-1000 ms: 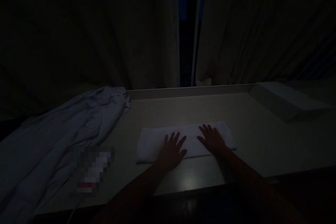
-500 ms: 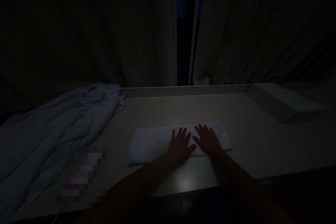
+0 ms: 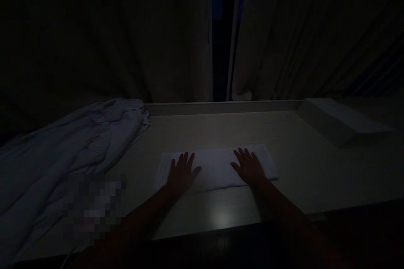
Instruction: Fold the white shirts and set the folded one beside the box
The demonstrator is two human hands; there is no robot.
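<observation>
My left grip (image 3: pixel 181 173) is sliding outward from beside my right grip (image 3: pixel 249 166), both open and flat on the folded white towel (image 3: pixel 214 168) lying on the bench (image 3: pixel 315 164), so I am probably smoothing it toward its left end.

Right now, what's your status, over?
Left hand and right hand flat, open on folded white towel. Crumpled pale sheet lies left, apart.
</observation>
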